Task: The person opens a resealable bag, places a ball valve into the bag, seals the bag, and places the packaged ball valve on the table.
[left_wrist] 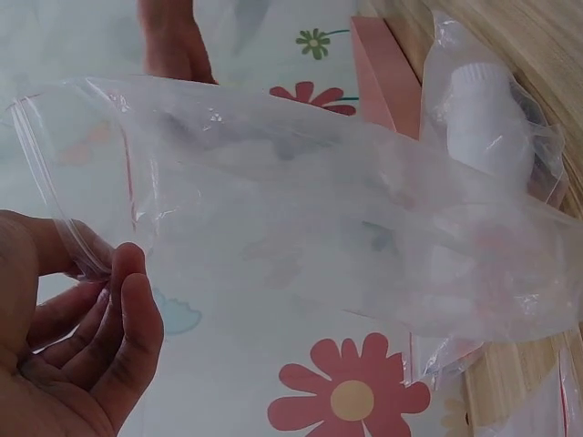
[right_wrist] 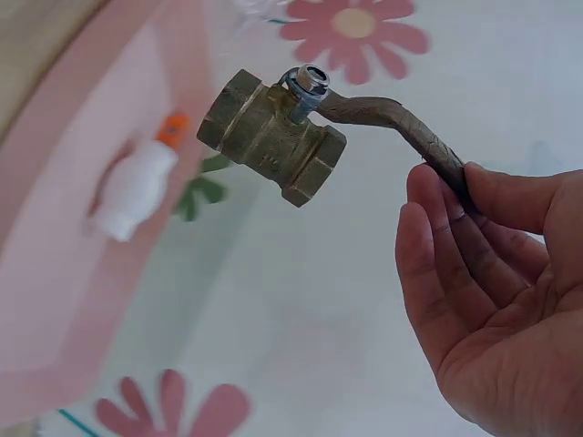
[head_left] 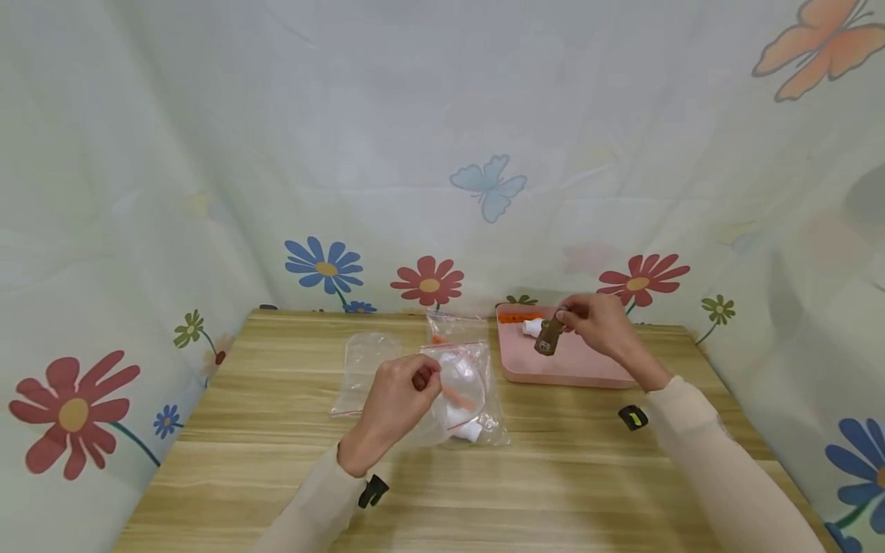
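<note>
The left forearm reaches forward and inward, its hand [head_left: 390, 407] raised above the bench [head_left: 228, 461], the grip pinching a clear zip bag [left_wrist: 273, 200] by its zip edge. The right forearm angles in from the other side, its hand [head_left: 603, 329] lifted higher up the scene; that grip pinches the lever end of a brass-coloured valve [right_wrist: 273, 137], whose body hangs in the air over the pink tray [head_left: 567, 372]. The bench has a light wood-grain top, and behind it hangs a pale curtain [head_left: 387, 115] printed with flowers and butterflies.
</note>
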`<state>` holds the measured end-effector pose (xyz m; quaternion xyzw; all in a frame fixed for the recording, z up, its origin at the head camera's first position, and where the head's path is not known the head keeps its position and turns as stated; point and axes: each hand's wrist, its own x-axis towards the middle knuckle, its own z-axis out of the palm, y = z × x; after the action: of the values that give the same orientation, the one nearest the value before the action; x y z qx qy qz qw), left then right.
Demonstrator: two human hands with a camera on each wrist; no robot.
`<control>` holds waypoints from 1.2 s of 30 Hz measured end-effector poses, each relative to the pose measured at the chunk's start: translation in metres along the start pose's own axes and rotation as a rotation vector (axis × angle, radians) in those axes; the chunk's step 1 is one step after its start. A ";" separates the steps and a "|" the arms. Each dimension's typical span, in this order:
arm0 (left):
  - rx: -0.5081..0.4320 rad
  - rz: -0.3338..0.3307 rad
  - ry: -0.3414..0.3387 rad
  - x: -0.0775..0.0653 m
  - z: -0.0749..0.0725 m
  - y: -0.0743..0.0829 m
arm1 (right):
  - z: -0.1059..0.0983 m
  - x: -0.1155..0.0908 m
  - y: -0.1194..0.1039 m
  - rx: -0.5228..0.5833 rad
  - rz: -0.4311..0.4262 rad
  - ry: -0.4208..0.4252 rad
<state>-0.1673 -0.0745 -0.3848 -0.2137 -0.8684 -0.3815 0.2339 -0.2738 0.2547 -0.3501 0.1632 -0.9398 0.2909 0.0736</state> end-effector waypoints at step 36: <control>-0.017 -0.005 0.026 0.003 0.002 0.001 | -0.048 -0.073 -0.127 0.134 -0.461 0.204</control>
<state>-0.1698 -0.0716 -0.3841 -0.2084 -0.8625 -0.3923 0.2425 -0.1591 0.2020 -0.2614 0.3474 -0.8442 0.3431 0.2212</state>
